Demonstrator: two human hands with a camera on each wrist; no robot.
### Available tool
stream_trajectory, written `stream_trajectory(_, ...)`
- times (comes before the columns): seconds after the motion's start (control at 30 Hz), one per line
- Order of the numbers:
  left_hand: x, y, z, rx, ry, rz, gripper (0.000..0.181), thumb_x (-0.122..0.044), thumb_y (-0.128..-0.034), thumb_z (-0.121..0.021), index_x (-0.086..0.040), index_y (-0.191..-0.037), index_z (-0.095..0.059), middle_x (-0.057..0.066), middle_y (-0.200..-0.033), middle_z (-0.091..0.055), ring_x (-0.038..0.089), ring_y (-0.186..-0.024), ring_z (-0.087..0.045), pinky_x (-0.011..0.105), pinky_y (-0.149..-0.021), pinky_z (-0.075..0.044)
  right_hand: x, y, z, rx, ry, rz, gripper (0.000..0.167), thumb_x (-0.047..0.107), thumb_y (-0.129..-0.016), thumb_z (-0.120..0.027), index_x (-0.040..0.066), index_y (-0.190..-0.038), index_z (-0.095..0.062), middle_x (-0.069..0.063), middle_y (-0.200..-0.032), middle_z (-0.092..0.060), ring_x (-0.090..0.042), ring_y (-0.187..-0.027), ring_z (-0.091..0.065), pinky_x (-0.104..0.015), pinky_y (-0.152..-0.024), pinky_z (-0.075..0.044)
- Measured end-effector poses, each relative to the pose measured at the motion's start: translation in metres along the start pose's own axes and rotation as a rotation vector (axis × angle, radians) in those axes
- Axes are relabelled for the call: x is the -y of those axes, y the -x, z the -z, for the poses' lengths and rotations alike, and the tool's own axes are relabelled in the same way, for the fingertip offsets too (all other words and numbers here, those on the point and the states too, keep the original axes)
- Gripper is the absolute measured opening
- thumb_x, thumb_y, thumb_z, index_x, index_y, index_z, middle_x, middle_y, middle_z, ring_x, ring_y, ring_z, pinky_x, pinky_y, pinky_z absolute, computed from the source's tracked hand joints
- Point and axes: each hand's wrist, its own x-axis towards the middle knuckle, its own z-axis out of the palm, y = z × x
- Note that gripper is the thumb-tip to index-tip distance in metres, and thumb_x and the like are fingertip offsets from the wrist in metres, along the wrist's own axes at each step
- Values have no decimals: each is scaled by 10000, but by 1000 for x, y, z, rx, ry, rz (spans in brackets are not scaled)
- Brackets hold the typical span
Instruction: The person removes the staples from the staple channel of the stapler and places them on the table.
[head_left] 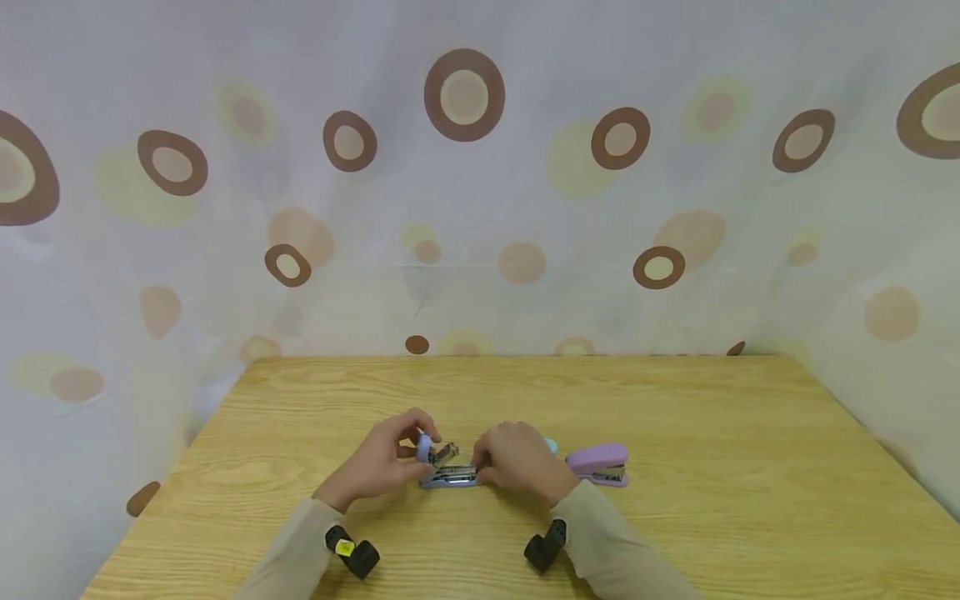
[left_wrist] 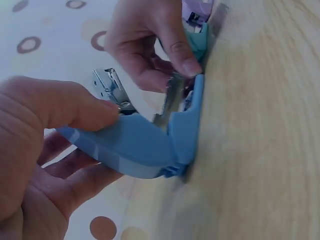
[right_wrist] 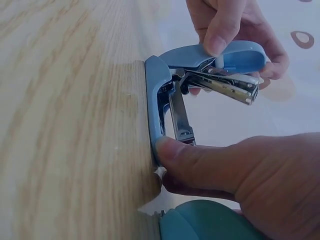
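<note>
Nearest you, your two sleeves (head_left: 288, 546) run up to the hands, each with a black wrist camera (head_left: 546, 547) strapped on. Your left hand (head_left: 377, 463) pinches the raised cover (left_wrist: 127, 142) of the blue stapler (right_wrist: 152, 107), thumb on one face and fingers behind. Your right hand (head_left: 522, 457) pinches the front end of its base between thumb and fingers. So the stapler sits between your two grips, base resting on the table (head_left: 480, 387), hinge (left_wrist: 172, 170) below your left grip, cover tilted up from there.

Expect it to be light and stiff: hard, glossy plastic that could slide under a dry fingertip, so keep a firm pinch. The hinge is likely the weak spot; hold the cover well up from it and don't twist. Just beside your left fingers the metal magazine (right_wrist: 222, 86) juts out at an angle; it may swing or spring, and its edges may be sharp. A metal strip (right_wrist: 180, 115) rises from the base, between the hinge and your right thumb; keep your hold on the plastic end.

Just beyond your right hand, partly hidden by it, sits a teal stapler (right_wrist: 202, 222); farther out to its right, a purple stapler (head_left: 598, 458). Behind everything hangs a patterned backdrop (head_left: 480, 208).
</note>
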Motion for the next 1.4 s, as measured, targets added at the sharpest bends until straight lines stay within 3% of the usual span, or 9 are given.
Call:
stream_trajectory(0.13,-2,-1,9,-11,26,12,295,84,-746,-723,-32,-935,-529,200,-1177,-621,295,-968,-656,317,-806,-553,-1,-1,-2,-7,15,3,101,283,-767,-807,208,-772,-740,111,-714,-667,-15,-625,-550,-233,-603,-453)
stream_trajectory(0.27,-2,0,15,-18,30,27,312,74,-720,-758,-50,-848,-502,152,-1039,-644,268,-955,-671,340,-822,-553,-1,-2,-1,-15,38,13,99,289,-768,-806,215,-772,-741,111,-736,-680,-22,-652,-576,-236,-619,-471)
stream_trajectory(0.5,4,6,23,-47,-51,75,404,25,-646,-841,-45,-734,-453,132,-936,-626,253,-933,-650,368,-889,-527,-3,2,-1,10,55,2,104,299,-780,-796,214,-804,-743,107,-769,-690,-31,-689,-595,-239,-651,-484)
stream_trajectory(0.73,11,11,29,-45,-35,150,442,57,-586,-863,-33,-727,-453,102,-891,-640,182,-856,-652,299,-778,-555,-2,2,-2,12,66,11,107,305,-785,-792,214,-814,-745,109,-779,-694,-40,-703,-602,-260,-674,-482)
stream_trajectory(0.93,15,13,31,-28,-7,203,478,49,-586,-865,-24,-765,-428,79,-872,-607,210,-841,-614,291,-737,-520,-1,2,-1,13,66,11,104,312,-782,-792,222,-798,-743,125,-755,-681,-25,-681,-577,-258,-671,-457)
stream_trajectory(1.1,20,11,29,-4,25,185,454,43,-591,-859,-18,-826,-476,82,-881,-561,204,-856,-597,289,-752,-511,-1,3,1,9,66,15,100,286,-776,-802,207,-782,-740,123,-722,-664,-16,-649,-545,-236,-638,-433)
stream_trajectory(1.23,23,10,30,20,-10,137,445,36,-614,-846,-38,-912,-524,64,-892,-548,146,-840,-566,254,-735,-493,2,3,4,-4,81,29,69,211,-766,-805,203,-790,-740,125,-685,-633,-31,-651,-522,-253,-639,-408)
stream_trajectory(1.3,24,10,30,30,-52,103,440,28,-637,-833,-56,-954,-540,49,-905,-558,118,-843,-546,240,-746,-477,3,1,5,10,69,38,121,176,-757,-801,190,-860,-739,120,-696,-627,-33,-663,-529,-256,-650,-432)
stream_trajectory(1.4,25,11,29,57,-113,68,426,-15,-678,-823,-86,-1004,-557,23,-931,-576,97,-864,-530,229,-790,-452,5,-1,6,91,-13,31,337,187,-770,-794,164,-1087,-684,99,-781,-620,-35,-698,-529,-245,-677,-457)
